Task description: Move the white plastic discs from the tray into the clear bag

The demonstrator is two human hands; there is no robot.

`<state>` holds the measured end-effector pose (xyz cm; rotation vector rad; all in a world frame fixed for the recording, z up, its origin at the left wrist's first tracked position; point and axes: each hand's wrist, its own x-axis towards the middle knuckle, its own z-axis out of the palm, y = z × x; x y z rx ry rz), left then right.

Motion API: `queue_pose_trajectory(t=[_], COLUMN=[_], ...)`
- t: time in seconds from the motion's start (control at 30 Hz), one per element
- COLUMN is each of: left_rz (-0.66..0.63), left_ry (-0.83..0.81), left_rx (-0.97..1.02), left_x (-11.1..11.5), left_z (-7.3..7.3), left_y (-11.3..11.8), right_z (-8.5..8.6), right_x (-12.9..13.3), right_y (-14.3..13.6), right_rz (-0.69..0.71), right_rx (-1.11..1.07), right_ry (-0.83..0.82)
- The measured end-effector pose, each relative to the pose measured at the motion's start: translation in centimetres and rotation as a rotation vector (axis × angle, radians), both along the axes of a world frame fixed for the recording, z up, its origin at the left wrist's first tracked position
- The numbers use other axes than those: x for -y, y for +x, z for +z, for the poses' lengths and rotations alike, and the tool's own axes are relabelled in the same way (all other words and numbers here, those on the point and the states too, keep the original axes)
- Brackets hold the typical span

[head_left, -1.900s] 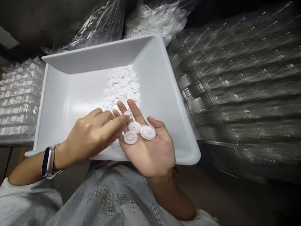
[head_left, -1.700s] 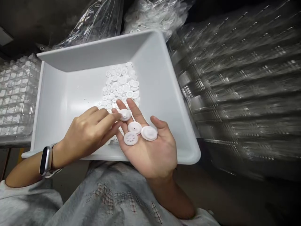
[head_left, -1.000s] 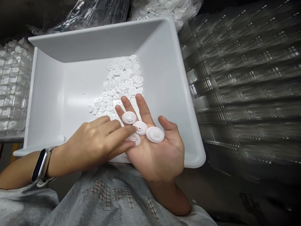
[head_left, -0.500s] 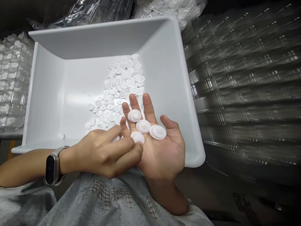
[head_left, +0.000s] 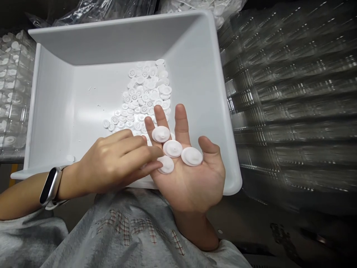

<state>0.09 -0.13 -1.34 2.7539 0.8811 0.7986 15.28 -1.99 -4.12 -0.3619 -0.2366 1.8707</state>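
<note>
The right hand (head_left: 189, 182) is palm up with its fingers spread and its thumb out to the side; its grip is wide, and four white discs lie on it. The upper disc (head_left: 161, 134) rests on the fingers, its raised centre facing up. The middle disc (head_left: 173, 149) lies just below it, where the fingers meet the palm. The right disc (head_left: 192, 156) sits on the palm near the thumb, and the lower disc (head_left: 166, 165) lies flat at the palm's left edge.

The left hand (head_left: 119, 160) is palm down, reaching in from the side. Its grip is narrow, with thumb and index finger at the lower disc's left edge; I cannot tell whether they pinch it. A watch (head_left: 49, 186) is on that wrist.

Both hands are over the near side of a pale tub (head_left: 192, 70). Inside it, a pile of loose discs (head_left: 145, 93) lies beyond the hands, and a small white piece (head_left: 70, 158) is near the left corner. Clear trays (head_left: 290, 96) are to the right of the tub, a filled stack (head_left: 12, 96) is to the left, and plastic bags (head_left: 106, 11) are behind.
</note>
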Motion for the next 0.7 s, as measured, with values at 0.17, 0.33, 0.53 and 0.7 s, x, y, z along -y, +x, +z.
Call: queue_pose_trajectory(t=[0.17,0.33,0.53,0.7], left_rz=[-0.075,-0.059,-0.015,-0.012], left_ry=[-0.078,-0.040,-0.039,-0.016], left_rx=[-0.008,-0.043,-0.046,-0.091], left_x=[0.42,0.54,0.30,0.16], left_z=[-0.59,-1.02,-0.85,-0.64], left_y=[0.15,0.07,-0.07,-0.17], right_z=[-0.19,-0.25,-0.20,-0.19], right_x=[0.14,0.11,0.15,0.16], right_y=[-0.01,-0.12,-0.20,-0.14], right_rz=[-0.002,-0.015,-0.003,-0.005], right_rx=[-0.024,-0.021,-0.030,-0.031], right_ry=[0.039,0.049,0.049,0.045])
